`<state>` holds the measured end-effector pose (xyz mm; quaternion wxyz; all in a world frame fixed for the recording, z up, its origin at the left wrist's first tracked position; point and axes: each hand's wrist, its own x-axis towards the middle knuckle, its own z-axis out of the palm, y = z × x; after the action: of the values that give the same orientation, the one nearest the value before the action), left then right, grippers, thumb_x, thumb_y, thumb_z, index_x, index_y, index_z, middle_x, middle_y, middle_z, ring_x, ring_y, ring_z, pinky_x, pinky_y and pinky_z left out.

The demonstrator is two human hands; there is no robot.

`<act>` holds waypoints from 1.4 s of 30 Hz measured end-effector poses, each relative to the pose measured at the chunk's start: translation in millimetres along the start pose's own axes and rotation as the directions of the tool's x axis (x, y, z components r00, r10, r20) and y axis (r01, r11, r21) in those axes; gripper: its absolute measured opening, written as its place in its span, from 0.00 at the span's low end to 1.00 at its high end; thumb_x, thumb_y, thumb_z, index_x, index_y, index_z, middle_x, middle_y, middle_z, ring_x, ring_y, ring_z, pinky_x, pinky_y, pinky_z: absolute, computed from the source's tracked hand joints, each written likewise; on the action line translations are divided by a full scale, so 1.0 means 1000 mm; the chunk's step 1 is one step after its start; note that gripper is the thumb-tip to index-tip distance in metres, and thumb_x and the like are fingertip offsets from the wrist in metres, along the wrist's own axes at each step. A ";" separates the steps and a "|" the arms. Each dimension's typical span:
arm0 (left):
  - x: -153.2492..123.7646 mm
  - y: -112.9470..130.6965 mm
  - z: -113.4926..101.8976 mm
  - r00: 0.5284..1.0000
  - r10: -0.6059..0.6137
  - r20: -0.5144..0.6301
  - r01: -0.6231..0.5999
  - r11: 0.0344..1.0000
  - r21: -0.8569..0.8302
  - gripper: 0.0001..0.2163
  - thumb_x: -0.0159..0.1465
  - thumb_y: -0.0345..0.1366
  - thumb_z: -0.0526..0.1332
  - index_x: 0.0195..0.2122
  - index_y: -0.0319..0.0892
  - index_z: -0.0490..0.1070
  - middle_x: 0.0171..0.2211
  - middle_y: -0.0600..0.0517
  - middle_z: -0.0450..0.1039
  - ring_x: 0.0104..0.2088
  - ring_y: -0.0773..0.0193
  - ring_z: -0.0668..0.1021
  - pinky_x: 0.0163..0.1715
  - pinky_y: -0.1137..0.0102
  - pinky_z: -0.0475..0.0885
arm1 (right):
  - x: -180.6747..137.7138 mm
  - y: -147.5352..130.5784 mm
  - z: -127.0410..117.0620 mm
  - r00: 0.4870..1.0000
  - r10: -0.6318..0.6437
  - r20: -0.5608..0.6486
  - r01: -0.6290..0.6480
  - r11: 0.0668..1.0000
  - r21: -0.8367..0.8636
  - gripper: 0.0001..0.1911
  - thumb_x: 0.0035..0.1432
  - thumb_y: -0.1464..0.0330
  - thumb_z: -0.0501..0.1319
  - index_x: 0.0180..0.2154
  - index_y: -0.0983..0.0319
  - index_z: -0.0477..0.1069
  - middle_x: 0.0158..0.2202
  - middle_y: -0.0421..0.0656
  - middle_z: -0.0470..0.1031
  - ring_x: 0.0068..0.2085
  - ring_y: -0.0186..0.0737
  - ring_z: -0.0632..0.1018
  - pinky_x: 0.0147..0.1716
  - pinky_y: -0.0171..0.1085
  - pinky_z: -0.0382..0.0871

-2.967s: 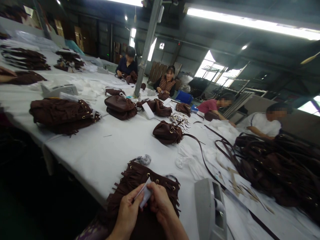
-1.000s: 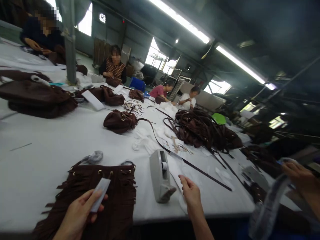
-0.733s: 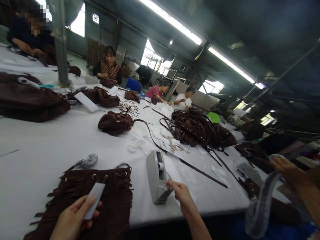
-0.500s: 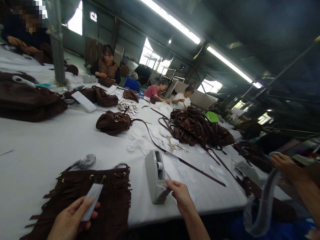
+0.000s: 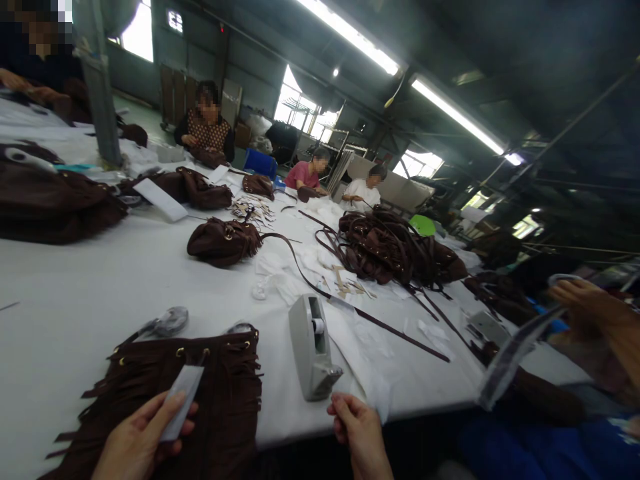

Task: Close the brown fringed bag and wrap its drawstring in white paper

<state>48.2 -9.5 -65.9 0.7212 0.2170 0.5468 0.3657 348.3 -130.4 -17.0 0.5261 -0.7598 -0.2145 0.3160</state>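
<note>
I see my left hand (image 5: 137,443) pinching a small pale rectangular tag (image 5: 181,393) above the dark brown fringed bag (image 5: 200,393) on the table (image 5: 75,300). My right hand (image 5: 357,430), fingers curled shut, sits just below the grey tape dispenser (image 5: 310,347).

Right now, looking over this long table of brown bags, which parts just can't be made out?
- Left hand, head view: wrist cut off by the bottom edge; nothing legible on its white slip.
- Right hand: whether tape runs from it to the tape dispenser is too thin to tell.
- Fringed bag: lower part hidden by the left hand and the frame edge.
- Co-worker's hand, far right: its clear strip is blurred.
</note>
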 end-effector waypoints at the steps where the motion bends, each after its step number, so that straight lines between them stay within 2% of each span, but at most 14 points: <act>1: -0.001 0.000 0.000 1.000 0.019 -0.006 -0.019 1.000 0.001 0.26 0.41 0.44 0.74 0.40 0.35 0.74 0.33 0.44 0.79 0.27 0.61 0.78 0.19 0.74 0.73 | 0.003 0.002 0.002 1.000 -0.004 -0.020 0.004 1.000 -0.004 0.23 0.39 0.49 0.67 0.24 0.64 0.73 0.19 0.40 0.69 0.18 0.32 0.64 0.17 0.33 0.52; 5: -0.001 -0.002 0.002 0.999 0.037 0.006 -0.037 0.999 -0.010 0.26 0.41 0.43 0.74 0.40 0.34 0.74 0.32 0.44 0.79 0.26 0.61 0.77 0.19 0.74 0.73 | 0.015 0.015 0.001 0.993 -0.065 -0.103 0.054 0.993 -0.101 0.24 0.39 0.47 0.66 0.24 0.63 0.73 0.18 0.41 0.70 0.19 0.36 0.68 0.17 0.34 0.58; 9: -0.005 -0.001 0.006 0.995 0.100 0.000 -0.100 0.995 -0.015 0.25 0.44 0.44 0.73 0.39 0.34 0.74 0.30 0.46 0.78 0.25 0.63 0.77 0.20 0.74 0.73 | 0.007 0.029 -0.004 0.991 -0.108 -0.085 0.080 0.956 -0.283 0.26 0.41 0.44 0.62 0.22 0.62 0.73 0.16 0.42 0.69 0.19 0.41 0.69 0.18 0.38 0.61; 11: -0.008 0.002 0.009 0.990 0.133 0.043 -0.132 0.991 -0.004 0.23 0.46 0.47 0.72 0.37 0.34 0.74 0.29 0.46 0.78 0.24 0.64 0.76 0.20 0.75 0.73 | -0.002 0.026 0.005 0.991 -0.135 -0.016 0.122 0.933 -0.339 0.25 0.44 0.45 0.61 0.26 0.61 0.74 0.18 0.42 0.70 0.22 0.42 0.71 0.22 0.38 0.63; 14: -0.011 0.007 0.014 0.979 0.193 0.071 -0.194 0.981 0.002 0.21 0.50 0.49 0.69 0.35 0.35 0.74 0.27 0.48 0.76 0.22 0.66 0.75 0.18 0.76 0.71 | -0.015 0.001 0.036 0.962 -0.168 0.214 0.232 0.918 -0.322 0.22 0.47 0.47 0.62 0.28 0.59 0.74 0.21 0.41 0.70 0.24 0.40 0.70 0.24 0.37 0.63; 16: -0.011 0.008 0.016 0.973 0.222 0.063 -0.223 0.975 0.006 0.20 0.51 0.50 0.67 0.34 0.36 0.74 0.26 0.49 0.76 0.22 0.67 0.74 0.18 0.76 0.70 | -0.024 -0.024 0.066 0.887 -0.210 0.412 0.333 0.908 -0.254 0.20 0.50 0.49 0.62 0.27 0.60 0.74 0.22 0.41 0.70 0.24 0.39 0.69 0.24 0.36 0.62; 19: -0.013 0.008 0.017 0.965 0.254 0.061 -0.255 0.967 0.017 0.20 0.53 0.50 0.66 0.34 0.36 0.74 0.26 0.49 0.75 0.22 0.67 0.75 0.19 0.75 0.71 | -0.034 -0.059 0.112 0.727 -0.264 0.634 0.454 0.878 -0.154 0.17 0.54 0.54 0.60 0.27 0.61 0.74 0.24 0.41 0.71 0.26 0.37 0.69 0.27 0.34 0.62; 22: -0.014 0.007 0.017 0.956 0.286 0.061 -0.289 0.957 0.030 0.20 0.54 0.50 0.65 0.36 0.36 0.74 0.26 0.50 0.75 0.22 0.66 0.75 0.20 0.74 0.72 | -0.035 -0.079 0.149 0.592 -0.257 0.764 0.506 0.856 -0.104 0.14 0.58 0.58 0.59 0.29 0.61 0.74 0.24 0.39 0.72 0.26 0.35 0.69 0.27 0.33 0.61; 24: -0.014 0.007 0.017 0.951 0.301 0.065 -0.304 0.952 0.027 0.21 0.54 0.50 0.65 0.38 0.36 0.74 0.26 0.50 0.74 0.22 0.66 0.75 0.20 0.74 0.72 | -0.032 -0.084 0.168 0.536 -0.257 0.804 0.544 0.834 -0.096 0.13 0.58 0.60 0.58 0.28 0.62 0.74 0.24 0.39 0.72 0.26 0.34 0.69 0.27 0.32 0.61; 27: -0.012 0.008 0.017 0.951 0.302 0.066 -0.304 0.953 0.013 0.23 0.53 0.51 0.66 0.40 0.35 0.74 0.25 0.51 0.74 0.22 0.65 0.75 0.19 0.74 0.72 | -0.025 -0.081 0.186 0.543 -0.256 0.800 0.614 0.771 -0.169 0.13 0.56 0.62 0.59 0.25 0.62 0.74 0.23 0.39 0.72 0.26 0.35 0.69 0.26 0.32 0.59; 32: -0.007 0.003 0.016 0.958 0.280 0.068 -0.280 0.960 -0.006 0.25 0.52 0.52 0.66 0.42 0.35 0.74 0.22 0.52 0.73 0.22 0.64 0.76 0.19 0.74 0.72 | -0.015 -0.071 0.203 0.647 -0.219 0.730 0.615 0.716 -0.331 0.12 0.51 0.63 0.62 0.21 0.63 0.74 0.20 0.40 0.72 0.24 0.36 0.70 0.23 0.32 0.57; 38: -0.008 0.006 0.011 0.967 0.227 0.115 -0.215 0.971 -0.103 0.21 0.52 0.49 0.68 0.37 0.34 0.75 0.23 0.51 0.74 0.20 0.68 0.73 0.17 0.77 0.69 | -0.007 -0.061 0.206 0.733 -0.117 0.671 0.496 0.767 -0.408 0.17 0.47 0.59 0.65 0.17 0.64 0.71 0.16 0.40 0.70 0.19 0.33 0.67 0.17 0.31 0.53; 40: -0.011 0.014 0.009 0.971 0.170 0.167 -0.141 0.975 -0.173 0.18 0.54 0.47 0.68 0.35 0.34 0.75 0.23 0.51 0.74 0.18 0.71 0.72 0.15 0.81 0.66 | -0.004 -0.056 0.205 0.726 -0.087 0.682 0.438 0.823 -0.362 0.18 0.47 0.56 0.65 0.19 0.64 0.71 0.15 0.39 0.69 0.18 0.31 0.66 0.17 0.31 0.53; 42: -0.015 0.023 0.007 0.973 0.087 0.213 -0.034 0.971 -0.238 0.15 0.54 0.43 0.69 0.34 0.34 0.74 0.23 0.50 0.74 0.18 0.73 0.72 0.14 0.83 0.65 | -0.003 -0.053 0.205 0.667 -0.074 0.741 0.361 0.902 -0.236 0.19 0.50 0.55 0.64 0.22 0.64 0.70 0.16 0.38 0.69 0.17 0.30 0.65 0.16 0.30 0.54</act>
<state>46.3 -6.0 -37.7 0.7867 0.1873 0.4092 0.4226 201.9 21.8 -17.4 0.2849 -0.6274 -0.5475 0.4748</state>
